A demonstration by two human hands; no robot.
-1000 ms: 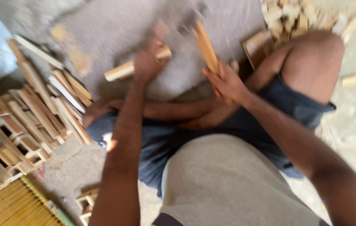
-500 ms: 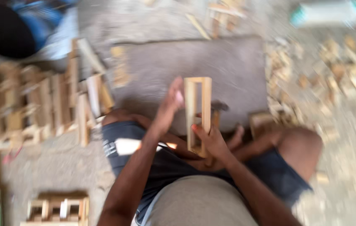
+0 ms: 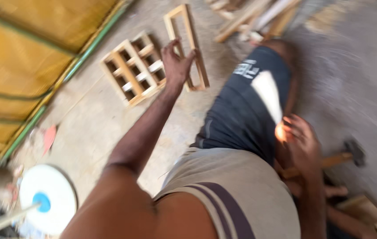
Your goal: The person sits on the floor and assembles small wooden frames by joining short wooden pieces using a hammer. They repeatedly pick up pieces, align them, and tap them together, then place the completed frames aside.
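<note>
My left hand (image 3: 177, 62) reaches out to the left and grips a narrow rectangular wooden frame (image 3: 196, 53), which lies low over the concrete floor beside a finished wooden lattice piece (image 3: 133, 71). My right hand (image 3: 303, 142) hangs by my knee with its fingers loosely apart. It hovers just over the wooden handle of a hammer (image 3: 335, 160) that lies on the ground. I sit with my legs folded, in dark shorts (image 3: 246, 110). The whole view is blurred.
A yellow woven sheet with a green edge (image 3: 33, 57) runs along the left. A white round object with a blue centre (image 3: 49, 199) stands at the lower left. Loose wooden slats (image 3: 255, 17) lie at the top, and wood offcuts (image 3: 365, 210) at the lower right.
My view has swung to the left. The frame has passed from in front of me, in my right hand, out to the left in my left hand, near the lattice piece.
</note>
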